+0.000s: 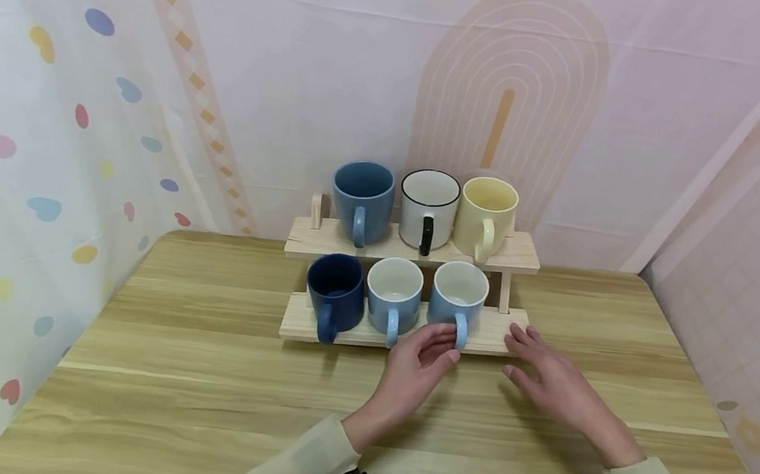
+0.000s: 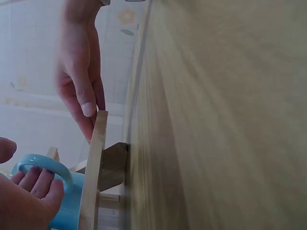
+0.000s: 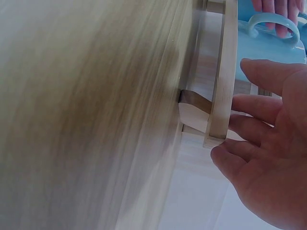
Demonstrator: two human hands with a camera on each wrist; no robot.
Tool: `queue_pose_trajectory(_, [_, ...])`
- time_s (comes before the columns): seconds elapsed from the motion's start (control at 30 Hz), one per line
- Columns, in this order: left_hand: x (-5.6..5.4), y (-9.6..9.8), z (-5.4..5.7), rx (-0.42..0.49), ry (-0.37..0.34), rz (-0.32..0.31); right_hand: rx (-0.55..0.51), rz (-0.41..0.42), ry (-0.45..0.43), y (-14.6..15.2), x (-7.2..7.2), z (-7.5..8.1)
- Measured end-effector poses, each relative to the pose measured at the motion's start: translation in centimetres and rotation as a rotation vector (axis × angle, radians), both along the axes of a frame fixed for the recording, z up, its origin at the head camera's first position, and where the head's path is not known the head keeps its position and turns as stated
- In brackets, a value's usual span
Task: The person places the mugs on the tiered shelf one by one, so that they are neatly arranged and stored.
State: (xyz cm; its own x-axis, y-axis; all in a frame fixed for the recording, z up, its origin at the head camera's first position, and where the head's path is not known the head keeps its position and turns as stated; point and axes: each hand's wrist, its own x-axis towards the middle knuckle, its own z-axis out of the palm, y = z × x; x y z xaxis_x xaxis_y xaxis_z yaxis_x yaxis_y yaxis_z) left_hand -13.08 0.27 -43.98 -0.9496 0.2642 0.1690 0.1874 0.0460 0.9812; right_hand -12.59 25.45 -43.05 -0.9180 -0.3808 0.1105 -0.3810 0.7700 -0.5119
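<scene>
My left hand (image 1: 412,367) is at the light blue mug (image 1: 449,302) on the right of the lower shelf. Its extended fingers (image 3: 280,12) lie against the mug's front beside the handle (image 2: 45,163), with the thumb held apart. At the right end of the wooden rack (image 1: 495,344), my right hand (image 1: 557,384) rests its fingertips by the lower board, fingers spread and thumb raised. To the left on that board stand another light blue mug (image 1: 382,300) and a dark blue mug (image 1: 347,300), handles facing forward.
A blue mug (image 1: 375,217), a white mug with a black rim (image 1: 414,217) and a pale yellow mug (image 1: 470,228) line the upper shelf (image 1: 312,238). The rack stands toward the back of the wood-grain table (image 1: 204,397), before a patterned curtain (image 1: 285,83).
</scene>
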Motion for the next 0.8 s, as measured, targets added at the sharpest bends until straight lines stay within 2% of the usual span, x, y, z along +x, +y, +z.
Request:
queue_pose_trajectory(0.13, [0.7, -0.8, 0.2, 0.018, -0.019, -0.031, -0.010, 0.005, -0.003, -0.1, 0.0, 0.1])
queue_pose_trajectory(0.43, [2.2, -2.8, 0.9, 0.031, 0.039, -0.058, -0.008, 0.007, 0.003, -0.3, 0.0, 0.0])
queue_pose_trajectory(0.63, [3.2, -4.0, 2.1, 0.055, 0.104, -0.071, -0.013, 0.005, -0.007, -0.2, 0.2, 0.2])
queue_pose_trajectory(0.8, [3.6, -5.3, 3.2, 0.021, 0.140, -0.075, -0.014, 0.009, -0.012, 0.0, 0.3, 0.3])
